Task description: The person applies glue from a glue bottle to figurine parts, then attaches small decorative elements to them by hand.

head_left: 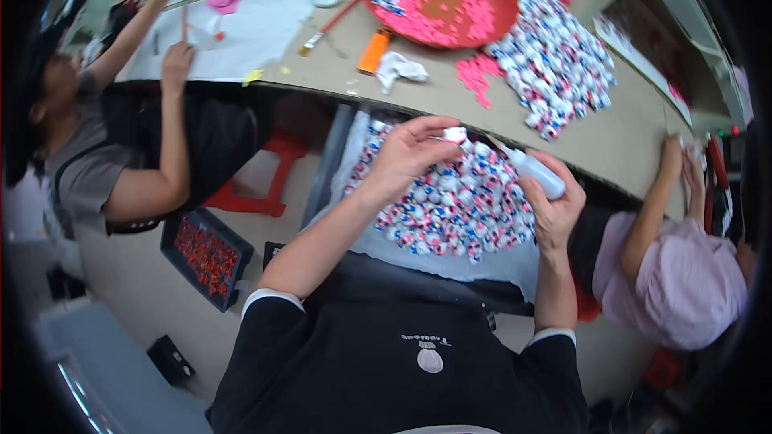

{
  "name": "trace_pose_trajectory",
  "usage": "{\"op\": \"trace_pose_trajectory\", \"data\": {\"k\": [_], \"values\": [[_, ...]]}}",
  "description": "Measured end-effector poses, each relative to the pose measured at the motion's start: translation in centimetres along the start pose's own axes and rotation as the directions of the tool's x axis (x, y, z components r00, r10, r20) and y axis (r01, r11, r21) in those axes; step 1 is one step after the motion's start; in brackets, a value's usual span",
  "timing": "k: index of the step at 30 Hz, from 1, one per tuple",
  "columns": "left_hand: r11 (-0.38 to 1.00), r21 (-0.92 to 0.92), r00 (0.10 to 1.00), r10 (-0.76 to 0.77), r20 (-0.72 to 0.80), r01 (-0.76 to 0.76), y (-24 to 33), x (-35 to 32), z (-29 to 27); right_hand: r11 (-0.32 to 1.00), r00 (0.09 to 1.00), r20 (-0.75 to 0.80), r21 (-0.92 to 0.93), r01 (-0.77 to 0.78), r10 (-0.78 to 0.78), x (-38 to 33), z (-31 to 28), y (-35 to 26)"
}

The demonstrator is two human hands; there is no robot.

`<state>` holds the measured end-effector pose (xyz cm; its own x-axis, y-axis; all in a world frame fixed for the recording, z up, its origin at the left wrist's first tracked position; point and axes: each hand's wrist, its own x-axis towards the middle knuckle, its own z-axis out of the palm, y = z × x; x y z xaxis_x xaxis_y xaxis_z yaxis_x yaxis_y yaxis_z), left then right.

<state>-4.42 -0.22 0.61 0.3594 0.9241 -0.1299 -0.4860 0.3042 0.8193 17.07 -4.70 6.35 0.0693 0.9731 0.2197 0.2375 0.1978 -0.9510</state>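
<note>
My left hand point(408, 157) pinches a small white figure piece point(455, 135) between thumb and fingertips, above a lined tray point(342, 162). In my right hand point(560, 207) is a translucent white squeeze bottle point(540, 175), tilted so that its thin nozzle points up and left toward the piece. A gap shows between the nozzle and the piece. Below both hands, the tray holds many small white pieces point(450, 209) with blue and pink parts. Their exact kind is too small to make out.
On the bench point(322, 60) stand a red basin point(507, 12) with pink pieces, a heap of white pieces point(555, 56), loose pink pieces point(478, 74), an orange box point(374, 51), a crumpled tissue point(400, 70) and a brush point(322, 34). Co-workers point(121, 145) sit at left and right. A dark crate point(232, 293) holds red pieces.
</note>
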Motion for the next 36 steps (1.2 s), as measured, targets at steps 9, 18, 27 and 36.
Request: {"op": "trace_pose_trajectory", "data": {"k": [9, 18, 27, 36], "values": [[0.999, 0.027, 0.998, -0.046, 0.040, 0.045, -1.0, -0.7, 0.6, 0.961, 0.977, 0.126, -0.198, 0.195, -0.172, -0.3, -0.4, 1.0], [0.995, 0.082, 0.998, -0.059, 0.021, 0.057, -0.5, -0.8, 1.1, 0.952, 0.973, 0.153, -0.227, 0.203, -0.171, 0.0, 0.2, 1.2], [0.996, 0.066, 0.998, -0.053, -0.015, 0.054, -0.6, -0.8, 1.1, 0.941, 0.966, 0.169, -0.246, 0.234, -0.196, 0.1, 0.1, 1.1], [0.997, 0.062, 0.998, -0.046, -0.038, 0.048, -0.5, -0.8, 0.9, 0.950, 0.972, 0.158, -0.232, 0.208, -0.174, 0.1, 0.3, 1.1]]}}
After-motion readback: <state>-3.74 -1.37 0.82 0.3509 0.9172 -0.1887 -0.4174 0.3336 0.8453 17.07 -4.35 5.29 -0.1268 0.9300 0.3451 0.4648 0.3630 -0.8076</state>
